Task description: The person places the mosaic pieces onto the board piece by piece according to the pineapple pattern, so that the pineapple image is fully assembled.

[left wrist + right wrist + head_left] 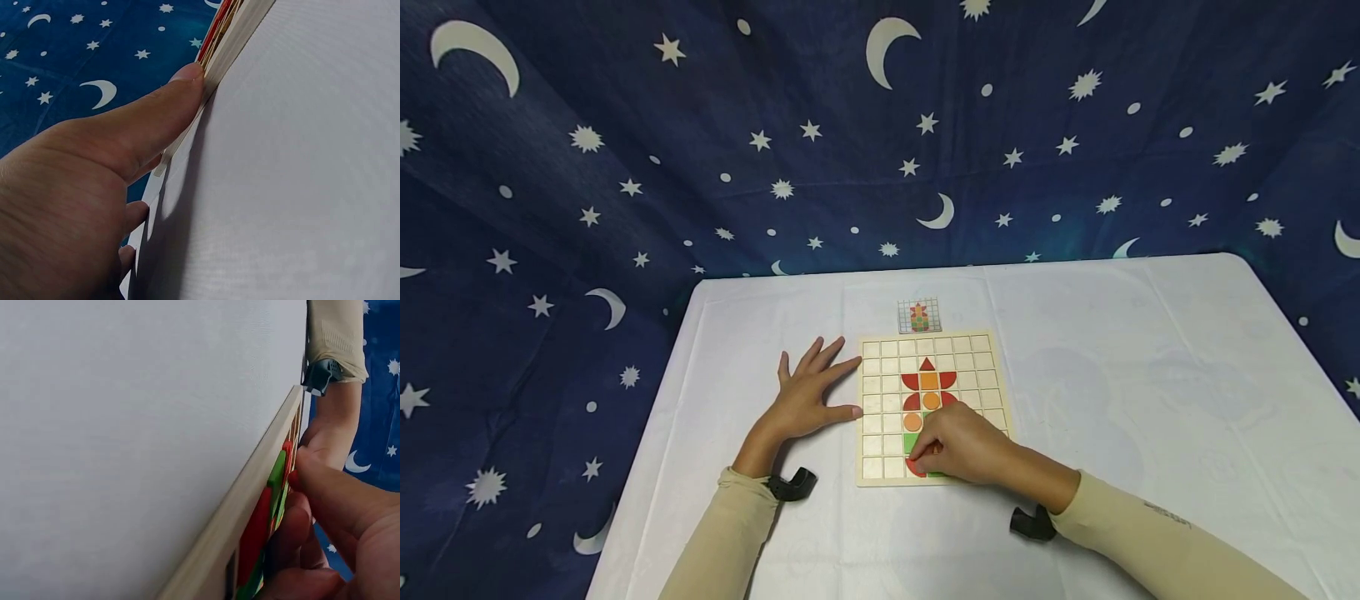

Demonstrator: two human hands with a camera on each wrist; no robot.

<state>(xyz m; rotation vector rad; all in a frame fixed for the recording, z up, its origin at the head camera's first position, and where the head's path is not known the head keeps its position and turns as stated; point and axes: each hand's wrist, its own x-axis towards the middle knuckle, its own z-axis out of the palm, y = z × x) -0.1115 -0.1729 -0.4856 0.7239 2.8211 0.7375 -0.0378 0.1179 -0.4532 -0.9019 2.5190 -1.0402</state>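
Observation:
A wooden grid board (880, 481) lies on the table with flat coloured shapes set in a column. My left hand (805, 400) is spread at its left side, the thumb tip touching the board's edge (215, 69). Over the lower cells, my right hand (966, 446) pinches a small red piece (294, 480) between thumb and fingers. Under those fingertips shows a red rounded piece (912, 468) in the bottom row. Above the hand are a green square (911, 442), an orange circle (912, 422) and a red triangle (927, 364). The hand hides several cells.
Behind the board lies a small pattern card (919, 317) with a similar figure printed on a grid. White cloth covers the table (1112, 375). A dark blue curtain (850, 150) with moons and stars hangs behind it. Black wrist devices (793, 485) sit at both wrists.

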